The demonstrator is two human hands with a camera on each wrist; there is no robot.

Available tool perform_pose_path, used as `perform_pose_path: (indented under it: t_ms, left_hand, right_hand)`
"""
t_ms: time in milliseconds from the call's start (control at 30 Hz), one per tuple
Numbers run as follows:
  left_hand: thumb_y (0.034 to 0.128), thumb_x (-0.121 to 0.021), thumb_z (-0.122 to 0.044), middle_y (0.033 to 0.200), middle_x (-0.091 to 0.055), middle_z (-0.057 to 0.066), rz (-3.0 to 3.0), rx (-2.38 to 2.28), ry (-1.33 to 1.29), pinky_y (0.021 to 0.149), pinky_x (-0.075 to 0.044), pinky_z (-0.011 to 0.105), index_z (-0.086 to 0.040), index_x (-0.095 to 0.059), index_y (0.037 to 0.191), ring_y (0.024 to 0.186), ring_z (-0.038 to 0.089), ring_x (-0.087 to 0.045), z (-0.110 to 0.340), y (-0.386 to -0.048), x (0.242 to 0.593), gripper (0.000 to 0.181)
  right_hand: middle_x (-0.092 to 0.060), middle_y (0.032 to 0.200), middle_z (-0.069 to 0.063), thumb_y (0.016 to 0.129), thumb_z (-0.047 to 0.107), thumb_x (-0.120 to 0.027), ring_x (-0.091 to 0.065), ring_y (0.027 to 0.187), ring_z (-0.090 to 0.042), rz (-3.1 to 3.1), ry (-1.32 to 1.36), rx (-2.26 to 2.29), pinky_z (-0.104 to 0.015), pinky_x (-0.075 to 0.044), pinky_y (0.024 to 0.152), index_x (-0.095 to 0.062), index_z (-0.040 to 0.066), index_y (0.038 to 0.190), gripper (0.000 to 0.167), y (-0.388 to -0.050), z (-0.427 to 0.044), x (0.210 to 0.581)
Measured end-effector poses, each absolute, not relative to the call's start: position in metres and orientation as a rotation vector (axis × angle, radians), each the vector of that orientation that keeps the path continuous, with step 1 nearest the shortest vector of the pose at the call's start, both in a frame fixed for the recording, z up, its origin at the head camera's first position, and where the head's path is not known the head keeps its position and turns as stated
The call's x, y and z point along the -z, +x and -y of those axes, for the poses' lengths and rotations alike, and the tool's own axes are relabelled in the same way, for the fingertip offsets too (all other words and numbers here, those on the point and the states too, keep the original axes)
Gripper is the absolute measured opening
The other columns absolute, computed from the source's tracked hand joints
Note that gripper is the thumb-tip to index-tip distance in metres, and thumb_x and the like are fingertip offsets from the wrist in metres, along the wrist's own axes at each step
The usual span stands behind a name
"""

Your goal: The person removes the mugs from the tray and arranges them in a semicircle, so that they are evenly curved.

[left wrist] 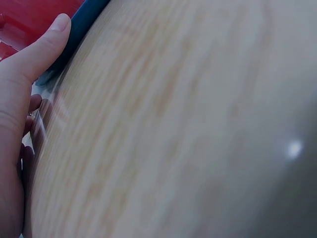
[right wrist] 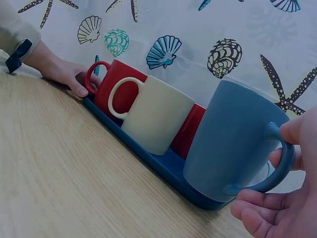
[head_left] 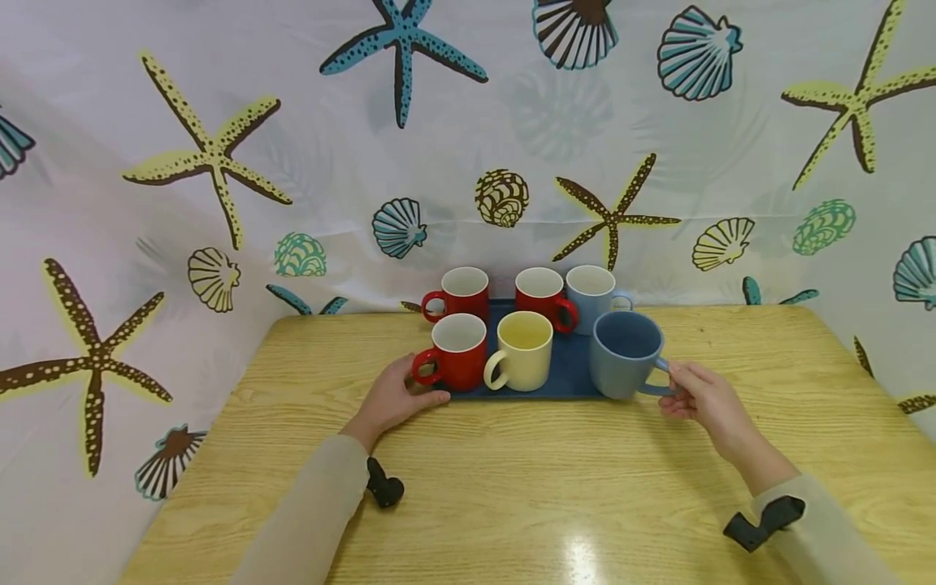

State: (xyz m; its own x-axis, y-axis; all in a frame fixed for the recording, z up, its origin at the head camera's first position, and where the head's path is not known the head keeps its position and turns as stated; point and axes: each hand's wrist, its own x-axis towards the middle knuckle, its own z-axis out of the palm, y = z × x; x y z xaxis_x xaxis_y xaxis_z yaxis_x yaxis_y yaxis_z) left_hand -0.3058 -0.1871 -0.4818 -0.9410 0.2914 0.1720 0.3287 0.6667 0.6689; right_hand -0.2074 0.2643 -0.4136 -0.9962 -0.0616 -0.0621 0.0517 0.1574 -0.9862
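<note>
My right hand pinches the handle of a blue mug with thumb and fingers. That mug stands upright over the right end of a dark blue tray; whether its base touches the tray, I cannot tell. At the tray's front left corner is my left hand, its thumb along the edge and its other fingers partly hidden. Beside it on the tray is a red mug, with a cream mug to its right. Behind them stand two more red mugs and a light blue mug.
The tray lies near the back of a wood-grain table. Directly behind it hangs a white cloth printed with starfish and shells, which also runs along both sides. Each sleeve carries a black wrist mount.
</note>
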Motion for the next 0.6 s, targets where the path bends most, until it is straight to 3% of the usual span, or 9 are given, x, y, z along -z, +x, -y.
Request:
perform_pose_path:
  t_ms: [600]
  left_hand:
    - [0.0703,-0.075,-0.052,0.106,-0.061,-0.004,2.792,1.131,-0.533,0.092,-0.042,0.042,-0.021,-0.059,0.115,0.101,0.016,-0.055,0.186,-0.307,0.486,0.057]
  right_hand:
    - [-0.060,0.080,-0.011,0.100,0.031,-0.043,-0.064,0.076,-0.020,-2.255,-0.114,1.996,-0.031,-0.051,0.067,-0.049,-0.003,0.085,0.037,-0.163,-0.285,0.412]
